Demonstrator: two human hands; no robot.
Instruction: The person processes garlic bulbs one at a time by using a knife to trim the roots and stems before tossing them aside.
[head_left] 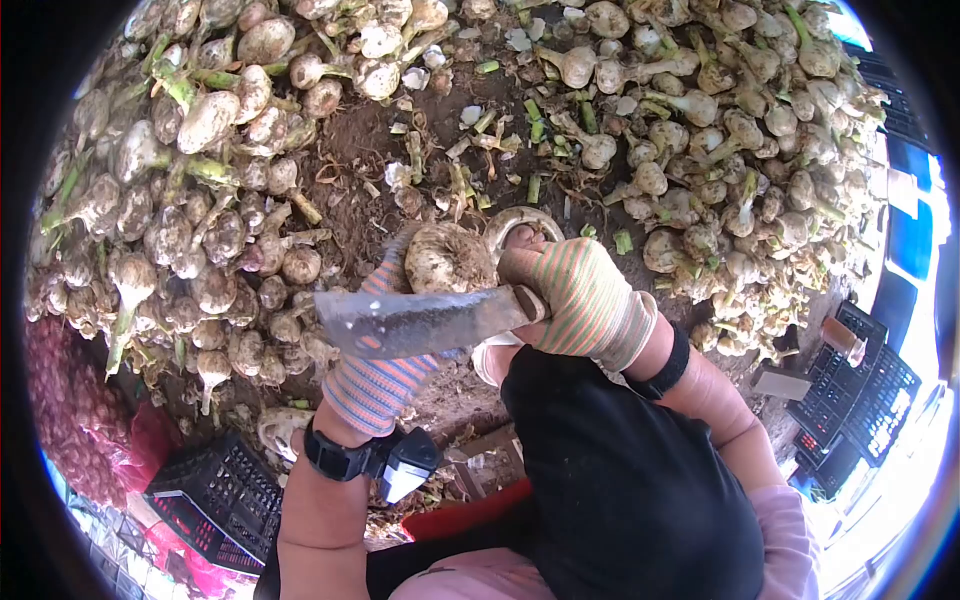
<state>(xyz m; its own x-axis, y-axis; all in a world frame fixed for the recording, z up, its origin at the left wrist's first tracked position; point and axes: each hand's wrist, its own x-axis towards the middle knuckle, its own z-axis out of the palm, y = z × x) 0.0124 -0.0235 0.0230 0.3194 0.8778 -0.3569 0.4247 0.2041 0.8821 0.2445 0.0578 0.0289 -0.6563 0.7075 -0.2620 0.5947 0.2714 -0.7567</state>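
Observation:
My left hand (372,392), in a blue-and-orange striped knit glove, grips a large soil-caked onion (445,256) from its left side. In my right hand (585,292), gloved in green-and-orange stripes, is a cleaver (425,322) with a broad, stained blade, my fingers wrapped round its short handle. The blade points left and passes over part of my left hand, close below the onion. Parts of the left fingers are hidden behind blade and bulb. A sandalled foot (527,232) shows just beyond my right hand.
Heaps of dirty onions with stems lie at the left (205,225) and right (720,130). Cut stem pieces (535,130) and peelings litter the soil between. Black crates stand at lower left (225,495) and right (850,385). A pink mesh sack (75,400) lies far left.

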